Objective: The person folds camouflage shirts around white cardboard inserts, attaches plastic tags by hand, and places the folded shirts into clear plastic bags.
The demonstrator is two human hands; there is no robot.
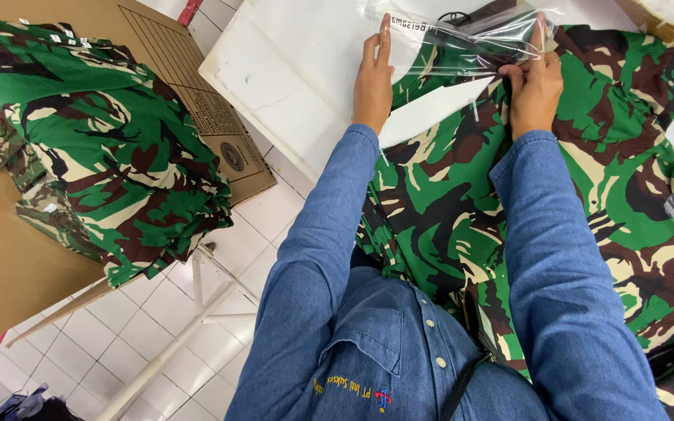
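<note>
Bagging step: left hand (373,78) and right hand (536,90) pinch clear plastic bag (462,35) over folded camouflage garment (470,195) (upper right); next needs the bag mouth spread.

Light: bright, even, from overhead (my shadows are faint).
Glare: sheen on the clear plastic bag (462,35).
Focus: sharp throughout.
Edges: wide-angle bending.

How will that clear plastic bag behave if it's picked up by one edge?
The clear plastic bag would probably droop: it already creases between the left hand and right hand. Its glossy film looks slippery and light, so it might slide over the camouflage fabric.
</note>
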